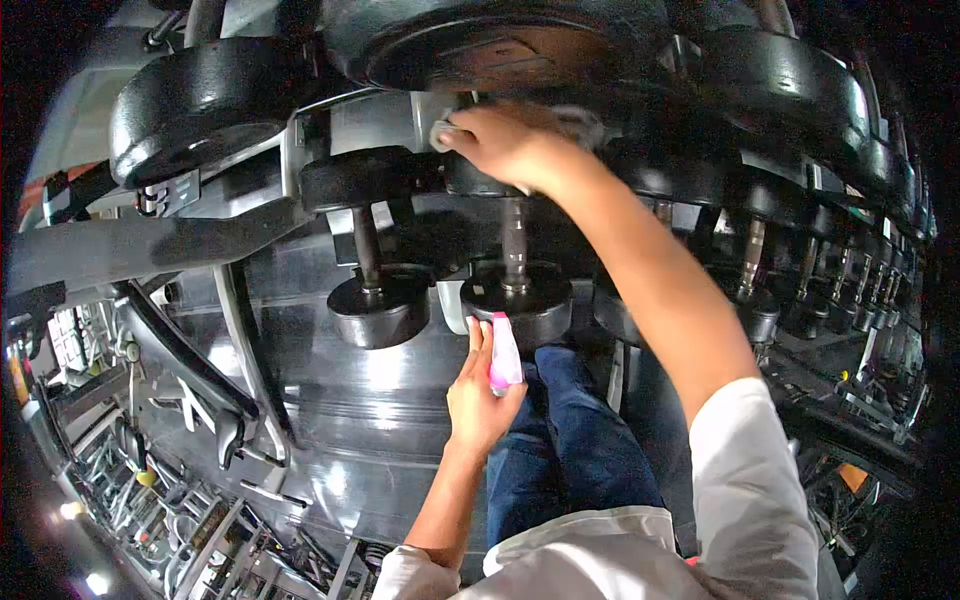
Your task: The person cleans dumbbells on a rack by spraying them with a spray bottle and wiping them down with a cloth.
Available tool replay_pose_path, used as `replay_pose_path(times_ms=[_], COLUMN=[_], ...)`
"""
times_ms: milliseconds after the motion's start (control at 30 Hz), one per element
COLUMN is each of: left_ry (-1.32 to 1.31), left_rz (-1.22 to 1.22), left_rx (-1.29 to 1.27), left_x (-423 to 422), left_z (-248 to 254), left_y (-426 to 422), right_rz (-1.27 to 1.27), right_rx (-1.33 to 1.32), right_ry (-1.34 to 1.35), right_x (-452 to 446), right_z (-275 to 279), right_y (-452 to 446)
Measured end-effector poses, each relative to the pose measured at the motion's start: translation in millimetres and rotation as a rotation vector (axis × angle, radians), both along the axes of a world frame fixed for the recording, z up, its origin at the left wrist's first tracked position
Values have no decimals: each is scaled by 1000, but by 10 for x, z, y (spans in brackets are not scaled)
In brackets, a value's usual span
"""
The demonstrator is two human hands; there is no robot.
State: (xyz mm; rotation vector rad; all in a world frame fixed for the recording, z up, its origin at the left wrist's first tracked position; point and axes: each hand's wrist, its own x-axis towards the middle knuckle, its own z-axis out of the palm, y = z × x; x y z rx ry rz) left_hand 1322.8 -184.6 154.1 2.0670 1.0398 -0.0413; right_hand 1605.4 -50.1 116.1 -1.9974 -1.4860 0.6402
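Note:
My left hand [478,398] is closed around a small pink-and-white bottle [505,358], held upright beside the near head of a dumbbell [515,290]. Some fingers stretch along the bottle's left side. Farther up, my right hand [497,142] presses a greyish cloth [440,134] over the far head of the same dumbbell. That hand and the cloth are blurred, and the wrist hides part of the head. Another dumbbell [378,305] rests just to the left on the same rack.
Larger dumbbells sit on the upper tier, among them a big round head [500,45] and a left one [205,105]. More dumbbells [755,250] run along the rack to the right. A bench-like frame [185,345] stands at left. My legs [570,440] are close to the rack.

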Motion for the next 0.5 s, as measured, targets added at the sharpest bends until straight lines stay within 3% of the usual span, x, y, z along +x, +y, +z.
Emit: replay_pose_path(times_ms=[67, 100, 167, 267, 367, 500], left_ry=[14, 14, 5, 13, 13, 28], left_rz=[45, 46, 64, 26, 51, 67], left_rx=[-48, -48, -37, 3, -16, -20], left_x=[22, 33, 37, 23, 34, 19], left_z=[5, 4, 6, -23, -21, 8], left_y=[-19, -30, -38, -32, -38, -22], right_rz=[178, 179, 318, 274, 256, 309], right_rx=[-289, -289, -454, -404, -629, -610], right_ry=[222, 222, 122, -16, -74, -176], right_x=[148, 195, 296, 450, 517, 629], right_z=[110, 53, -139, -846, -821, -943], right_y=[234, 357, 602, 786, 793, 757])
